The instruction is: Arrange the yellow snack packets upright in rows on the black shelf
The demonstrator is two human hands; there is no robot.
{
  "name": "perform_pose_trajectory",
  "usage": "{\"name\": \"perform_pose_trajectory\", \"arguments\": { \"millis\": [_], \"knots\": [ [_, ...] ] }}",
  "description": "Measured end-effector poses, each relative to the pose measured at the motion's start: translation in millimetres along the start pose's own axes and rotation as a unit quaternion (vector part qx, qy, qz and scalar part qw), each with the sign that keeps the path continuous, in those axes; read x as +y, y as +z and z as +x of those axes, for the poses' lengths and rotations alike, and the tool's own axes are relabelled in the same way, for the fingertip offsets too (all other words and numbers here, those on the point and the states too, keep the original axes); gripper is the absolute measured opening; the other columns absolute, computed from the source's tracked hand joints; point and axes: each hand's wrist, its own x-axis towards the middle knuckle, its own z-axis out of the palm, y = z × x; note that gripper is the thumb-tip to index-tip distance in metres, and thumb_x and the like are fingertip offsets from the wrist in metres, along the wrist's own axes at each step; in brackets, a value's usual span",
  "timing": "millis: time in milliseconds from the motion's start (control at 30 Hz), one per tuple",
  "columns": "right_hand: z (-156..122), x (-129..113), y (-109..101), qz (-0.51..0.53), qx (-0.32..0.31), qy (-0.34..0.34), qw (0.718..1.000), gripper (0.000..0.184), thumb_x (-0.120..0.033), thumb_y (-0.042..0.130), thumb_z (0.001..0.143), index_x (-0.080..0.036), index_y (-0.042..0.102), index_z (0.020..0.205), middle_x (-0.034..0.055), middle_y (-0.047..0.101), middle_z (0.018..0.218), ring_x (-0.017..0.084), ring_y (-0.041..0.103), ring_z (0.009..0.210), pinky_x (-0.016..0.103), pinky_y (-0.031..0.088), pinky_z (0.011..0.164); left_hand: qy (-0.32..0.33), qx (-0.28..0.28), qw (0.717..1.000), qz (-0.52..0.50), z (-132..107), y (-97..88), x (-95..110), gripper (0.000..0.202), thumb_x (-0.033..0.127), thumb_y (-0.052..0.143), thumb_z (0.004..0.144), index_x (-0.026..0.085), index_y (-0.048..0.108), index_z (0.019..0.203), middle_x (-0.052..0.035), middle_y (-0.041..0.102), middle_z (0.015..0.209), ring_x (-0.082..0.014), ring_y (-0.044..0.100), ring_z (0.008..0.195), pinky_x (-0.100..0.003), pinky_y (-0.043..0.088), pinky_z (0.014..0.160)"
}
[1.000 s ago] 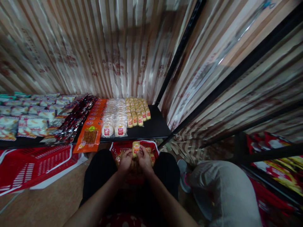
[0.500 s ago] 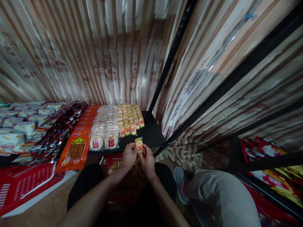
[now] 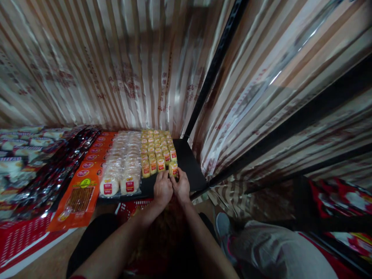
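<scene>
A small yellow snack pack [image 3: 173, 169] with a red label stands upright at the near right end of the rows of like packs [image 3: 157, 147] on the black shelf [image 3: 190, 162]. My right hand [image 3: 181, 186] closes on its right and lower edge with thumb and fingers. Curled at its lower left side is my left hand [image 3: 162, 190], its fingertips on or against the same pack; the exact contact is partly hidden. To the left of the yellow packs lie two rows of round white wrapped cakes or crackers [image 3: 129, 185] in clear film.
Orange snack bags [image 3: 84, 182] and dark shiny packs [image 3: 58, 166] fill the shelf farther left. A red basket [image 3: 24, 236] stands below at left. Black frame posts [image 3: 213, 69] rise at right. A person's grey trouser leg [image 3: 279, 248] and shoe [image 3: 223, 228] are close on my right.
Both hands have moved forward and slightly right with the yellow pack, from in front of the shelf edge to the front of the rows. The view has shifted slightly.
</scene>
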Motion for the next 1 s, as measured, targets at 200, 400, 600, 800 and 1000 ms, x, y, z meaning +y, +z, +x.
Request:
{"name": "perform_pose_trajectory", "arguments": {
  "millis": [200, 400, 600, 800, 1000],
  "knots": [
    [18, -2, 20, 0.026, 0.005, 0.000, 1.000, 0.046, -0.031, 0.050, 0.079, -0.015, 0.048, 0.122, 0.0121, 0.060, 0.102, 0.020, 0.058, 0.084, 0.036, 0.048, 0.079, 0.128, 0.008, 0.980, 0.154, -4, 2.5, -29, 0.039, 0.008, 0.041, 0.079, 0.012, 0.054, 0.116, -0.0128, 0.050, 0.128, -0.0265, 0.042, 0.122, -0.042, 0.041, 0.098],
    [28, -2, 29, 0.030, 0.003, -0.007, 1.000, 0.045, -0.030, 0.051, 0.079, -0.015, 0.049, 0.121, 0.0121, 0.060, 0.103, 0.020, 0.058, 0.087, 0.037, 0.048, 0.081, 0.183, -0.007, 0.965, 0.188, -3, 4.7, -46, 0.043, 0.009, 0.039, 0.079, 0.010, 0.050, 0.121, -0.0135, 0.048, 0.131, -0.0268, 0.037, 0.126, -0.042, 0.039, 0.100],
    [28, -2, 31, 0.051, 0.012, -0.001, 0.999, 0.045, -0.031, 0.050, 0.080, -0.014, 0.049, 0.122, 0.0139, 0.058, 0.108, 0.021, 0.057, 0.091, 0.037, 0.050, 0.080, 0.189, -0.002, 0.966, 0.175, -1, 4.6, -48, 0.049, 0.008, 0.038, 0.076, 0.011, 0.047, 0.124, -0.0131, 0.048, 0.132, -0.0252, 0.037, 0.127, -0.042, 0.037, 0.102],
    [28, -2, 31, 0.041, 0.017, -0.008, 0.999, 0.041, -0.036, 0.043, 0.085, -0.016, 0.052, 0.119, 0.0134, 0.058, 0.109, 0.022, 0.055, 0.097, 0.038, 0.047, 0.084, 0.201, -0.003, 0.965, 0.168, -2, 7.1, -53, 0.049, 0.008, 0.038, 0.075, 0.010, 0.048, 0.123, -0.0127, 0.045, 0.134, -0.0251, 0.035, 0.128, -0.043, 0.038, 0.102],
    [30, -3, 35, 0.008, -0.001, -0.016, 1.000, 0.041, -0.037, 0.040, 0.087, -0.014, 0.052, 0.119, 0.0130, 0.061, 0.106, 0.022, 0.055, 0.095, 0.038, 0.045, 0.085, 0.204, 0.009, 0.964, 0.170, -3, 11.2, -56, 0.045, 0.008, 0.037, 0.077, 0.008, 0.051, 0.120, -0.0136, 0.046, 0.134, -0.0251, 0.035, 0.128, -0.042, 0.038, 0.102]
  ]
}}
